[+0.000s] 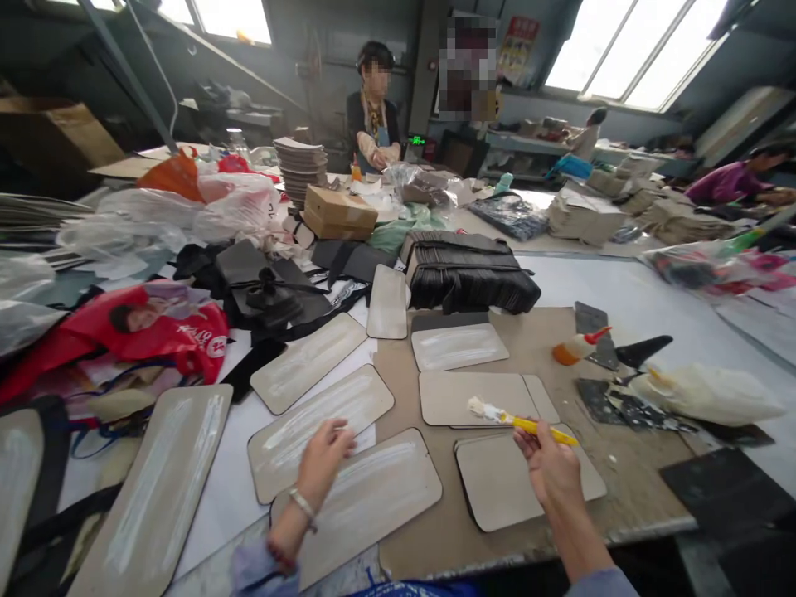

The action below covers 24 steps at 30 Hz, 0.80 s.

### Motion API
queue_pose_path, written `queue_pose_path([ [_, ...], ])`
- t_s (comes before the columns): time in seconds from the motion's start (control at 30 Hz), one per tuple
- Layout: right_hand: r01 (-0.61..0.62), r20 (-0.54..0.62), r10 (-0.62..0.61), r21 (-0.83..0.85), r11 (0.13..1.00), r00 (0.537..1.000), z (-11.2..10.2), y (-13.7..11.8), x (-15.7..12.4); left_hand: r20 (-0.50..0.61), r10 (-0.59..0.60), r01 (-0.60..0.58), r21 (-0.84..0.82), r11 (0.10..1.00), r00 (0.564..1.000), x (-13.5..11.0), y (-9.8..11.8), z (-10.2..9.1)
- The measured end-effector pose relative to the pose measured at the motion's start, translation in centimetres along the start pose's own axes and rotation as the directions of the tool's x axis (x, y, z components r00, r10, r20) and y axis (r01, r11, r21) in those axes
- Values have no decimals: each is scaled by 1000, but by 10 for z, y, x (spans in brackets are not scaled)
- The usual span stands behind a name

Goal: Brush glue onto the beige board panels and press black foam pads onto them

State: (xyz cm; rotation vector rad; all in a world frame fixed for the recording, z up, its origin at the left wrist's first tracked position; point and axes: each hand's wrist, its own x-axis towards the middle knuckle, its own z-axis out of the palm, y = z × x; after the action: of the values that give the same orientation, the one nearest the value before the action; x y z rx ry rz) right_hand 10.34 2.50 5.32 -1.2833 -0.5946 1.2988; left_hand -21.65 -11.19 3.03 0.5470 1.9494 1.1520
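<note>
In my right hand [550,460] is a brush [528,424] with a yellow handle, its bristles coated in white paste. The brush tip is over a bare beige panel [448,398] with rounded corners. Under my right hand lies a stack of similar panels [497,489]. My left hand [327,456] is empty, fingers loosely bent and apart, over two panels with white streaks: a middle panel [366,394] and a nearer panel [398,477]. Whether it touches either I cannot tell. Another streaked panel [460,344] lies farther back, partly over a dark piece.
A strapped bundle of black pieces [469,269] stands behind the panels. To the right are an orange glue bottle [578,347] and a whitish plastic bag [702,396]. Red plastic bags [180,327] crowd the left. Across the table a person [373,116] sits.
</note>
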Motion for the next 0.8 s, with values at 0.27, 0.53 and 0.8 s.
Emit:
queue_pose_path([
  [0.27,-74,-28,76,52,996,997,-23,-17,23,-4,-50,47,428,903,999,49,48,177],
  [0.53,-86,10,85,29,996,996,-11,-10,56,23,-39,24,455,890,999,29,32,202],
  [0.8,-69,205,120,-239,968,971,27,32,77,-14,-90,89,374,923,996,21,17,222],
])
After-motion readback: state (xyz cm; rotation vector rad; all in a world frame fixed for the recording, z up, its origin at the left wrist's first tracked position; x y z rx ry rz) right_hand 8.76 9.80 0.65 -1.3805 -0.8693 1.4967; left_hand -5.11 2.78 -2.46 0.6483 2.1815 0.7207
